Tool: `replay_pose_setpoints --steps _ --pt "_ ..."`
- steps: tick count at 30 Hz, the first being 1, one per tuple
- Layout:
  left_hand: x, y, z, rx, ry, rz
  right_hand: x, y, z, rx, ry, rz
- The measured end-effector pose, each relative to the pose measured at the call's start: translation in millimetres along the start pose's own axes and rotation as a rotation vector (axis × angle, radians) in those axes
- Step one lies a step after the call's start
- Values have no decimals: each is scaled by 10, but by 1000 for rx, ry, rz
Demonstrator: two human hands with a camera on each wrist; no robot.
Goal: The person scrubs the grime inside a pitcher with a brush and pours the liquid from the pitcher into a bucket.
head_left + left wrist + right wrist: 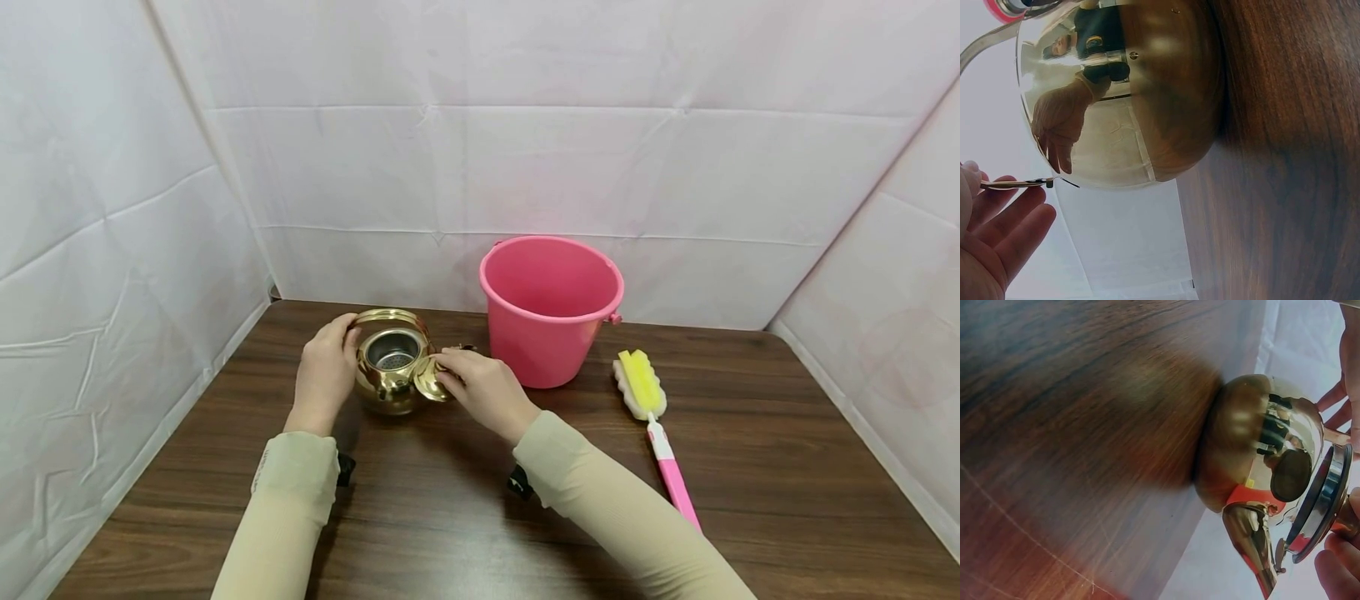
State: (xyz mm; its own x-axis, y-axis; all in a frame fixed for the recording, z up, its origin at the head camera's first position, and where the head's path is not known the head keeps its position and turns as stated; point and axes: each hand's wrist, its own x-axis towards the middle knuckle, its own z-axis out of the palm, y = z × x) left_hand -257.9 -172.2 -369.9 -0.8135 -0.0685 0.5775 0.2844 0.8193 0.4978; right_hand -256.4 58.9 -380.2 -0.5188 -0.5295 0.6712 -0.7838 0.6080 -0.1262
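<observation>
A shiny gold teapot (pixel 382 402) stands on the table at the left, its top uncovered and a perforated metal strainer (pixel 395 359) visible inside. My left hand (pixel 326 377) grips the teapot's arched handle (pixel 390 314) at its left side; in the left wrist view the thumb and fingers meet on that handle (pixel 1010 184). Tilted beside the opening is the gold lid (pixel 429 382), whose knob my right hand (pixel 487 390) pinches. The right wrist view shows the lid (pixel 1322 506) edge-on near the teapot's body, with the spout (pixel 1250 540) below it.
A pink bucket (pixel 536 350) stands just right of the teapot, near the back edge. Farther right lies a brush with a yellow and white sponge head (pixel 641 385) and a pink handle (pixel 678 492). White sheeting (pixel 450 167) encloses the back and sides of the wooden table (pixel 420 533).
</observation>
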Motion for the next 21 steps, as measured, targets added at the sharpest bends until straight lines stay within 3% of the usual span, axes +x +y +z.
replay_pose_setpoints --steps 21 --pt "-3 5 -11 -10 16 15 -106 91 -1 -13 -10 4"
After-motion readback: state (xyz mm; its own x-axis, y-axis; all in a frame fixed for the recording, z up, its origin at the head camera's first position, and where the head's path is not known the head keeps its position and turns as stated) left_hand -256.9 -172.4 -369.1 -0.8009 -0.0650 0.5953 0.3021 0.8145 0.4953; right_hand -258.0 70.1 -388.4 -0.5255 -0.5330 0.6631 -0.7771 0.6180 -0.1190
